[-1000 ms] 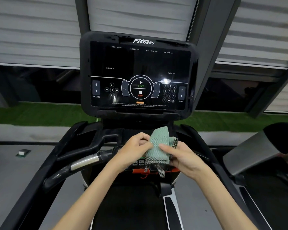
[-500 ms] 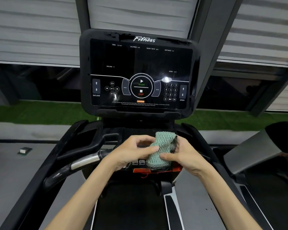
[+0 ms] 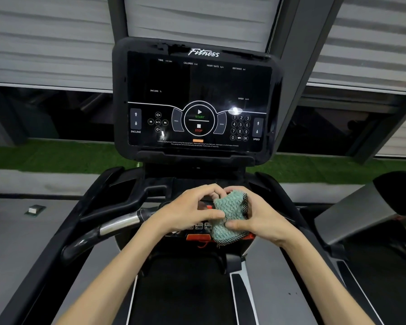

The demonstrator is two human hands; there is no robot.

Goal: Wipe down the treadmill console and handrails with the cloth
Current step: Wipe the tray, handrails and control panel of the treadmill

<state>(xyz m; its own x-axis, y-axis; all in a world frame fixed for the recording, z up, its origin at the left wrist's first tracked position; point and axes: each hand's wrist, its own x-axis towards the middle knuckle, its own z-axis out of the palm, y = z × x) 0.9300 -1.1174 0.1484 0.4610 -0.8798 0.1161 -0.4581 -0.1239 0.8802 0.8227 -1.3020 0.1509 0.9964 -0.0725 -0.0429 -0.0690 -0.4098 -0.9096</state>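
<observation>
Handrail [image 3: 117,225]: at our left, not touched; wiping remains, we judge.
Left hand [image 3: 185,213]: pinches the cloth's edge.
Console [image 3: 197,102]: above our hands, not yet wiped, we judge.
Cloth [image 3: 230,213]: teal, bunched between both hands.
Right hand [image 3: 265,219]: curled round the cloth.
Containers: we make out none.

Curled fingers of left hand [image 3: 188,213] and right hand [image 3: 264,220] grip the cloth [image 3: 230,208].

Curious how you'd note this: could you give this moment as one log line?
left hand: pinches cloth | right hand: grips cloth | cloth: bunched, below console screen, not touching it
</observation>
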